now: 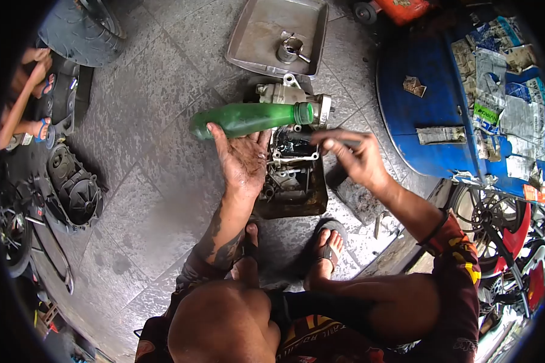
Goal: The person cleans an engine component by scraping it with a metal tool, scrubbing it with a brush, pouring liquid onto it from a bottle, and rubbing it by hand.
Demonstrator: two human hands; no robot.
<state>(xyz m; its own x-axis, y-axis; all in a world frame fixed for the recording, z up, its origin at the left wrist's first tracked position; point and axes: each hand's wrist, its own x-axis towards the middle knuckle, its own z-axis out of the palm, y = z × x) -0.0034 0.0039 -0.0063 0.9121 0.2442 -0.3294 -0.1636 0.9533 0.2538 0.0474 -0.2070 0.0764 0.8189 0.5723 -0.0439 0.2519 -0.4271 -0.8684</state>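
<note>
A green bottle (pixel 248 118) lies sideways in my left hand (pixel 243 158), its uncapped mouth pointing right. My left thumb presses on it while the other fingers are partly hidden beneath it; the palm is dark with grime. My right hand (pixel 358 158) is closed around a dark, slim tool (pixel 343 138), blurred, its kind unclear. Between the hands and below the bottle is a metal engine casing (pixel 292 97) with a dark, oily opening. It stands over a metal pan (pixel 297 209) holding dark parts.
Behind the casing sits a metal tray (pixel 239 51) with a small cup (pixel 290 50). A blue drum (pixel 418 106) stands at right, near a motorcycle wheel (pixel 487 209). To the left are an engine cover (pixel 72 187), a tire (pixel 82 33) and another person's hands (pixel 39 63).
</note>
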